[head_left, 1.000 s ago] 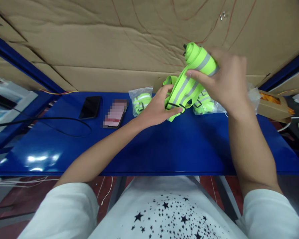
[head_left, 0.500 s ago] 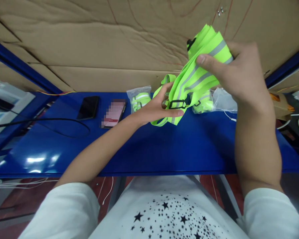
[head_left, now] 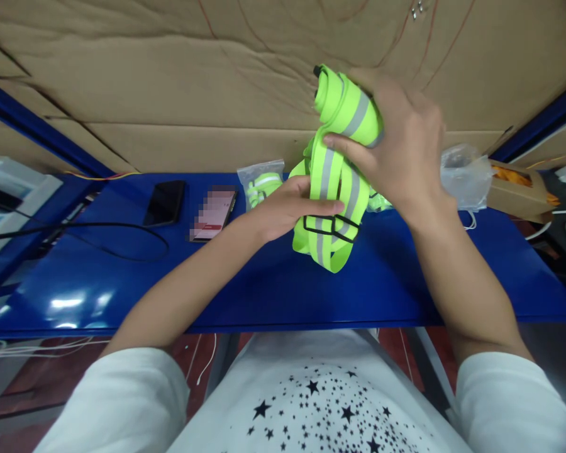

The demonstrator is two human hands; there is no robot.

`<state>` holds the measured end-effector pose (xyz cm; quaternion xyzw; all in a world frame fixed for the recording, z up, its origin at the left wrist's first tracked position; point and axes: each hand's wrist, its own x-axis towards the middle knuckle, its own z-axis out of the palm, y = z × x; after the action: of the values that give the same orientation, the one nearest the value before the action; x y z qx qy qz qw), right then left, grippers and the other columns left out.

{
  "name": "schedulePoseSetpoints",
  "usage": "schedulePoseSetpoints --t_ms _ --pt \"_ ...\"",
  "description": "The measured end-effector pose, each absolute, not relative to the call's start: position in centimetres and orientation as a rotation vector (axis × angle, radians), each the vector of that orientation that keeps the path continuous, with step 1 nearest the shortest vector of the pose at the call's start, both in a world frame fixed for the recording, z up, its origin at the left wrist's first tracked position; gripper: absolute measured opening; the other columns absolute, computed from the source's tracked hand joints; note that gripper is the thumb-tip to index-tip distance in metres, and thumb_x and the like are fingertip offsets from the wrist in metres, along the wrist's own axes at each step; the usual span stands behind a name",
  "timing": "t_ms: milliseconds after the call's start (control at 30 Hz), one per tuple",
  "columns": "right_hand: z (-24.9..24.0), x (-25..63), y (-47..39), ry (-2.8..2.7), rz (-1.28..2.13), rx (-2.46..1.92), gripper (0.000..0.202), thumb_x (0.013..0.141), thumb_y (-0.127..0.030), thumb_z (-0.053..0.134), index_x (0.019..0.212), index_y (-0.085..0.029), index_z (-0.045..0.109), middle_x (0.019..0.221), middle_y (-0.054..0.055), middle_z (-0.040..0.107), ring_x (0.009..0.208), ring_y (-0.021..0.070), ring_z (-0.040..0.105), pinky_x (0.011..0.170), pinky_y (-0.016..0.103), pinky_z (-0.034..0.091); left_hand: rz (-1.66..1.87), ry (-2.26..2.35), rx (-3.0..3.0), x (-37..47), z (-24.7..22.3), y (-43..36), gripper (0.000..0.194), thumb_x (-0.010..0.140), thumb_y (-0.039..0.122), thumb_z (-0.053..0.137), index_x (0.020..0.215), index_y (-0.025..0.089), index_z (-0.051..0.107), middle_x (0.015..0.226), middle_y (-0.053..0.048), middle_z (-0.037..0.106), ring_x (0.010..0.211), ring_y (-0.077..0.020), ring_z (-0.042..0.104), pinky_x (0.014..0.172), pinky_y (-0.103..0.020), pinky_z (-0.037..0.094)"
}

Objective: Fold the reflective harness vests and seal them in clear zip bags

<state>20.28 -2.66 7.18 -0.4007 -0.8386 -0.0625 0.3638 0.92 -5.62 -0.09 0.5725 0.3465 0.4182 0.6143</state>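
Note:
A neon yellow-green reflective strap harness (head_left: pixel 325 170) with grey stripes is held up above the blue table. My right hand (head_left: pixel 396 138) is closed round its rolled upper part, thumb across the front. Lower down, my left hand (head_left: pixel 297 204) pinches the hanging loops, its thumb lying over the straps just above the black buckles (head_left: pixel 332 228). A black clip (head_left: pixel 317 71) sticks out at the top of the roll. Behind the harness, more of the same green webbing (head_left: pixel 380 201) lies on the table, partly hidden.
Left of my hands lie a clear bag (head_left: pixel 263 182) with green webbing, a phone with a lit screen (head_left: pixel 214 214) and a dark phone (head_left: pixel 165 202). A black cable (head_left: pixel 99 225) crosses the table's left side. On the right are clear plastic bags (head_left: pixel 466 173) and a cardboard box (head_left: pixel 519 192).
My right hand has moved left and slightly down with the top of the harness, which now looks rolled rather than fanned out. The buckled loops hang lower below my left hand.

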Motion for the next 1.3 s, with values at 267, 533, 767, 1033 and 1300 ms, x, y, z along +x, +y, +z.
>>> schedulePoseSetpoints --t_ms 267,533,767,1033,1300 --pt "7.0 19.0 -4.0 -2.168 0.106 -1.088 0.061 0.092 -0.067 0.053 0.151 -0.049 0.051 0.156 -0.007 0.055 0.153 0.0390 0.042 0.119 0.060 0.046 1.092 0.930 1.274 2.5 -1.3 -5.8 0.051 0.070 0.039 0.094 0.111 0.016 0.075 0.114 -0.009 0.080 0.113 -0.0309 0.074 0.100 -0.045 0.060" --pt "7.4 21.3 -2.2 -2.126 0.466 -1.111 0.050 0.087 -0.071 0.069 0.103 -0.025 0.078 0.103 0.007 0.080 0.100 0.0343 0.074 0.092 0.051 0.061 0.979 0.944 1.380 1.2 -1.1 -5.0 0.069 0.064 0.029 0.096 0.126 0.020 0.068 0.119 -0.008 0.078 0.113 -0.0312 0.074 0.098 -0.047 0.063" --pt "6.6 21.0 -1.5 -2.001 1.351 -1.015 0.062 0.091 -0.075 0.060 0.115 -0.021 0.078 0.113 0.012 0.081 0.101 0.0329 0.077 0.087 0.047 0.064 0.804 0.819 1.510 0.8 0.6 -6.4 0.049 0.071 0.030 0.093 0.115 0.017 0.074 0.117 -0.012 0.079 0.108 -0.0334 0.077 0.092 -0.048 0.065" --pt "6.7 22.4 -1.0 -2.076 1.178 -0.985 0.047 0.091 -0.067 0.067 0.104 -0.024 0.080 0.108 0.006 0.081 0.098 0.0285 0.078 0.088 0.045 0.064 0.784 0.848 1.591 0.5 0.4 -5.9 0.041 0.075 0.044 0.090 0.103 0.017 0.077 0.098 -0.010 0.082 0.093 -0.0306 0.079 0.087 -0.046 0.066" --pt "5.5 20.2 -1.7 -2.198 0.693 -0.945 0.039 0.094 -0.057 0.065 0.120 -0.029 0.071 0.124 0.004 0.075 0.109 0.0249 0.072 0.089 0.040 0.061 1.065 0.974 1.536 0.6 0.0 -5.2 0.043 0.065 0.031 0.095 0.101 0.018 0.075 0.100 -0.007 0.080 0.100 -0.0311 0.077 0.097 -0.051 0.063"
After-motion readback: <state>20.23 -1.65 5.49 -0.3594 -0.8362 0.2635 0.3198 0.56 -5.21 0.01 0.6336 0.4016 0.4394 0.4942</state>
